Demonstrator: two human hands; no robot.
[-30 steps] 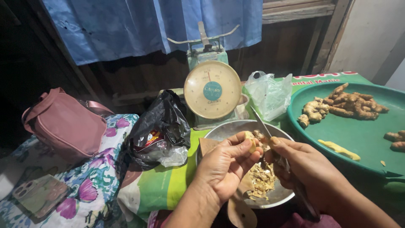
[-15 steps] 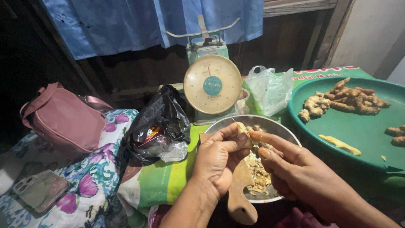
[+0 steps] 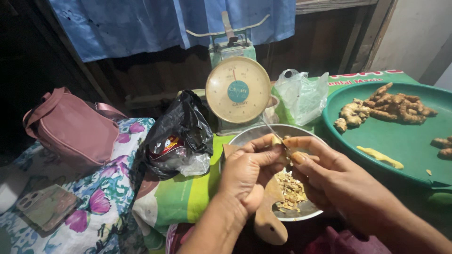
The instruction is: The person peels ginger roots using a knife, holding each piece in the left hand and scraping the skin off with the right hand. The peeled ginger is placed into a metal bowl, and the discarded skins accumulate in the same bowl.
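Yellowish root piece [image 3: 277,140] between left fingers [image 3: 263,146] and right fingers [image 3: 301,146].

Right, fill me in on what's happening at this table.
A person is peeling a small root piece over a metal bowl that holds a heap of peelings. The left hand pinches the piece while the right hand works a thin knife blade against it. A green tray to the right carries unpeeled roots and one peeled yellow piece. A dial scale stands behind the bowl.
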